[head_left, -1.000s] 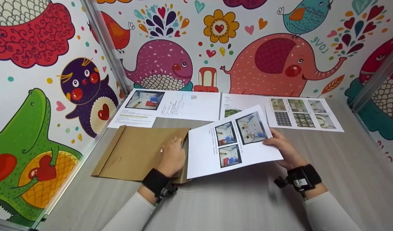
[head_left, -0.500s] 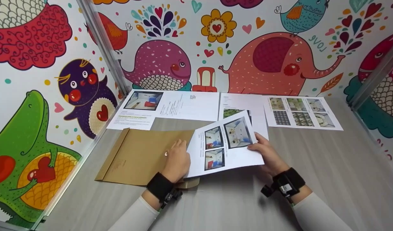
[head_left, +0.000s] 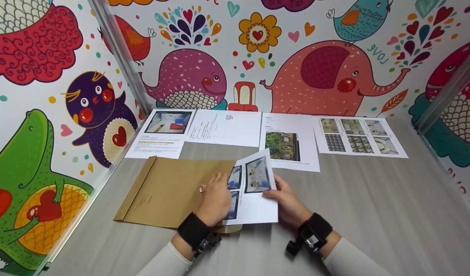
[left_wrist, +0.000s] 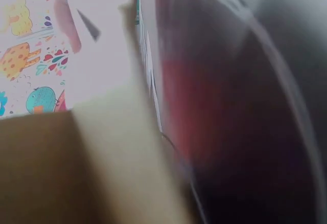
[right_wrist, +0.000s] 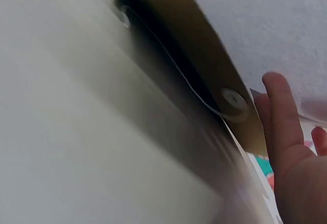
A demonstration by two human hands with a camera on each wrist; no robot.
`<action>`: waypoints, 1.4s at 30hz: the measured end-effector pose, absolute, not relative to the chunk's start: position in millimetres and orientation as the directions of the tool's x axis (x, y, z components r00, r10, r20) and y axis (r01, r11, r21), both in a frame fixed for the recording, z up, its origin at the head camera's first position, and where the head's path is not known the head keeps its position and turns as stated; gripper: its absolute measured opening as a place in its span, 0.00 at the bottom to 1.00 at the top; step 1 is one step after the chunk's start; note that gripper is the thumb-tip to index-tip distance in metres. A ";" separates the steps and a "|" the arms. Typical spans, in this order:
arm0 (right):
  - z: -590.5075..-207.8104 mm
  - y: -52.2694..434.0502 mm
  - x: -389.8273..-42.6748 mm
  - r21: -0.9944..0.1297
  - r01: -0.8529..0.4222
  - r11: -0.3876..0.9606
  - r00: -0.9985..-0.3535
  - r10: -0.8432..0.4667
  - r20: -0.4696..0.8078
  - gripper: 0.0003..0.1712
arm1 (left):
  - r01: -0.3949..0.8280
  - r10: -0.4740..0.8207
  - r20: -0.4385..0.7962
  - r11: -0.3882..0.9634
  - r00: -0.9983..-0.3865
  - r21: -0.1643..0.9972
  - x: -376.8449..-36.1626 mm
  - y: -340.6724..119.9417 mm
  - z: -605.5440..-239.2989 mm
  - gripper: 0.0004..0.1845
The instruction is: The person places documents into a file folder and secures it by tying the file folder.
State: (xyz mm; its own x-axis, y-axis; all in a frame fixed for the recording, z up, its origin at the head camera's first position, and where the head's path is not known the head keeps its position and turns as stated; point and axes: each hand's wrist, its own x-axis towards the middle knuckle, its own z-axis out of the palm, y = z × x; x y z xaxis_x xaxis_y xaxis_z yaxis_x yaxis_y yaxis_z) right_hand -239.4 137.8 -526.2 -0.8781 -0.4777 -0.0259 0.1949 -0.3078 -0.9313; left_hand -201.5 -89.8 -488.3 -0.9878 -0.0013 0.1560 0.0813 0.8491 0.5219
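Observation:
A brown kraft envelope (head_left: 177,188) lies left of centre with its mouth facing right. My left hand (head_left: 216,199) grips the envelope at that mouth, fingers curled over its top face. From the other side my right hand (head_left: 290,203) pinches a printed sheet of paper (head_left: 258,209) by its right edge, thumb on top. The sheet's left part is inside the mouth, hidden by the envelope and left hand. In the right wrist view, the envelope's flap (right_wrist: 173,19) hangs below the sheet, with a round button (right_wrist: 234,98) and a string.
Along the back wall lie more printed pages: a left page (head_left: 158,147), a text page (head_left: 242,132), a page with a green picture (head_left: 308,161) and a page of small photos (head_left: 396,151). A cartoon-printed wall (head_left: 254,76) encloses the grey table (head_left: 373,214).
My right hand has moved left with the sheet, which has slid deeper into the envelope. The page with the green picture has come into fuller view. My left hand keeps its grip.

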 end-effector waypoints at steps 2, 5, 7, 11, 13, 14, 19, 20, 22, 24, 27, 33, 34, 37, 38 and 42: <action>-526.3 126.5 -237.7 -0.942 0.174 -0.288 -0.890 -0.455 -0.025 0.46 | 0.092 0.007 0.160 0.844 -0.987 0.529 -199.6 -90.6 -488.1 0.24; -522.2 115.1 -239.5 -0.958 0.136 -0.254 -0.921 -0.389 -0.028 0.40 | 0.096 0.007 0.166 0.838 -0.986 0.536 -198.3 -92.8 -487.4 0.24; -517.8 113.4 -242.6 -0.964 0.132 -0.230 -0.945 -0.322 -0.053 0.33 | 0.093 -0.004 0.174 0.835 -0.985 0.542 -198.5 -94.1 -486.6 0.24; -508.0 122.2 -250.7 -0.972 0.156 -0.178 -0.967 -0.230 -0.113 0.21 | 0.085 -0.024 0.185 0.826 -0.982 0.557 -199.7 -95.5 -482.9 0.24; -503.0 129.1 -254.3 -0.976 0.162 -0.147 -0.961 -0.250 -0.121 0.20 | 0.082 -0.034 0.191 0.820 -0.981 0.566 -200.4 -95.3 -480.8 0.25; -500.8 132.5 -255.8 -0.978 0.159 -0.135 -0.954 -0.276 -0.117 0.21 | 0.080 -0.038 0.194 0.819 -0.980 0.569 -200.3 -95.0 -479.5 0.25; -493.3 141.3 -257.3 -0.981 0.154 -0.115 -0.915 -0.391 -0.098 0.23 | 0.077 -0.045 0.199 0.821 -0.979 0.566 -198.8 -93.8 -476.1 0.24; -492.3 140.8 -256.0 -0.981 0.158 -0.112 -0.908 -0.407 -0.100 0.25 | 0.078 -0.043 0.198 0.822 -0.979 0.564 -198.5 -93.6 -476.0 0.24; -490.9 137.3 -252.3 -0.980 0.173 -0.100 -0.896 -0.429 -0.114 0.28 | 0.087 -0.033 0.199 0.822 -0.979 0.562 -198.1 -93.4 -476.8 0.24; -490.4 132.3 -247.8 -0.981 0.179 -0.075 -0.886 -0.446 -0.128 0.32 | 0.099 -0.025 0.208 0.819 -0.978 0.566 -197.8 -93.5 -477.9 0.24; -489.6 125.1 -241.4 -0.986 0.168 -0.023 -0.885 -0.444 -0.141 0.33 | 0.125 -0.016 0.230 0.803 -0.973 0.583 -194.9 -93.7 -478.4 0.24; -489.4 119.0 -237.5 -0.990 0.137 0.014 -0.918 -0.374 -0.132 0.28 | 0.160 0.014 0.245 0.793 -0.969 0.588 -188.2 -87.8 -475.5 0.23; -489.4 118.2 -237.1 -0.991 0.130 0.019 -0.921 -0.367 -0.128 0.27 | 0.161 0.016 0.245 0.794 -0.969 0.586 -187.3 -86.2 -475.1 0.23; -488.8 115.0 -235.3 -0.993 0.093 0.065 -0.928 -0.355 -0.111 0.27 | 0.169 0.023 0.249 0.795 -0.968 0.583 -185.8 -81.8 -475.5 0.23; -488.6 113.4 -234.8 -0.994 0.073 0.087 -0.931 -0.350 -0.099 0.27 | 0.168 0.023 0.248 0.795 -0.968 0.583 -185.3 -80.4 -475.4 0.23; -485.8 103.9 -233.4 -0.969 -0.055 0.242 -0.952 -0.304 -0.022 0.25 | 0.175 0.030 0.251 0.794 -0.968 0.582 -184.9 -78.6 -475.7 0.22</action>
